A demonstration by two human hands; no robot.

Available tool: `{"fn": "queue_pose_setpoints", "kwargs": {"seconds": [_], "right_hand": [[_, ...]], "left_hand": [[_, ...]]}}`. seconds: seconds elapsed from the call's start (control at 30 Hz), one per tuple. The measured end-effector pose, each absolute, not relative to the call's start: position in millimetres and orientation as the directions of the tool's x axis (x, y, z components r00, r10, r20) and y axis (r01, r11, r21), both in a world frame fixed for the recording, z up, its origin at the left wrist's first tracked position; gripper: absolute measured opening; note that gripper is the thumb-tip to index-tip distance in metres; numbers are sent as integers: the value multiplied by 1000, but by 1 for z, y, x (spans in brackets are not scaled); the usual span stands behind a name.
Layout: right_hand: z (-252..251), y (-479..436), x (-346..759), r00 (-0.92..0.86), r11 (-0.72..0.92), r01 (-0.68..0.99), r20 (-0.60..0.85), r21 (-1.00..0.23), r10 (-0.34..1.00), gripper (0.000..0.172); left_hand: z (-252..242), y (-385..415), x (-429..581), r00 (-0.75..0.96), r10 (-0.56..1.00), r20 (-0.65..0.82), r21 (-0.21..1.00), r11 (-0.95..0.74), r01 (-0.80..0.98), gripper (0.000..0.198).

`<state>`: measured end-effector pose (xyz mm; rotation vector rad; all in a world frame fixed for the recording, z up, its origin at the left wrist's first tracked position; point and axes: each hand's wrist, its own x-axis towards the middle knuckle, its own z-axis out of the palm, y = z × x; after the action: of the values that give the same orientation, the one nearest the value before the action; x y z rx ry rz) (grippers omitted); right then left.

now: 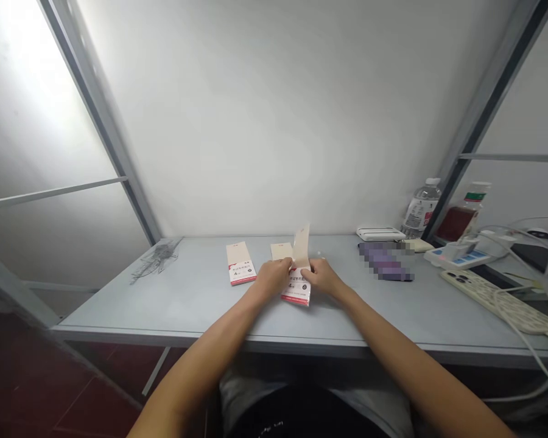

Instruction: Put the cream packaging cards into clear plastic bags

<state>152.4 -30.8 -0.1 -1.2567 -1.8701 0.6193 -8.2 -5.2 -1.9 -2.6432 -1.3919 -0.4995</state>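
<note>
Between my two hands, raised over the desk, is a pack of cards with a red and white printed label and a clear wrapper. Its cream upper part stands up and bends above my fingers. My left hand pinches the pack's left edge, and my right hand grips its right edge with the thumb on the front. Behind my left hand lies a cream card pack, partly hidden. Another similar pack with a red and white label lies flat to the left.
Dark scribbles mark the desk at left. A purple pixelated item, a white device and a water bottle are at right. A power strip, a phone and loose cables crowd the right end.
</note>
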Motion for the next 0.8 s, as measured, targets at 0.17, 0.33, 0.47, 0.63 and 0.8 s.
{"fn": "queue_pose_setpoints", "kwargs": {"seconds": [0.17, 0.33, 0.47, 0.63, 0.8], "right_hand": [[0, -32, 153, -241, 411, 527, 333, -744, 912, 13], [-1, -32, 153, -255, 416, 509, 330, -753, 909, 13], [-1, -33, 152, -251, 397, 475, 311, -785, 917, 14], [0, -34, 149, -243, 389, 464, 307, -796, 920, 16], [2, -34, 149, -234, 381, 478, 303, -791, 924, 18]], "left_hand": [[-2, -5, -8, 507, 808, 301, 48, -544, 838, 17], [-2, -7, -8, 483, 812, 328, 70, -531, 844, 19], [-2, -8, -6, 449, 822, 349, 135, -519, 844, 26], [-1, -10, -3, 380, 853, 358, 180, -463, 868, 29], [-2, -10, -3, 375, 849, 371, 215, -472, 855, 30]]}}
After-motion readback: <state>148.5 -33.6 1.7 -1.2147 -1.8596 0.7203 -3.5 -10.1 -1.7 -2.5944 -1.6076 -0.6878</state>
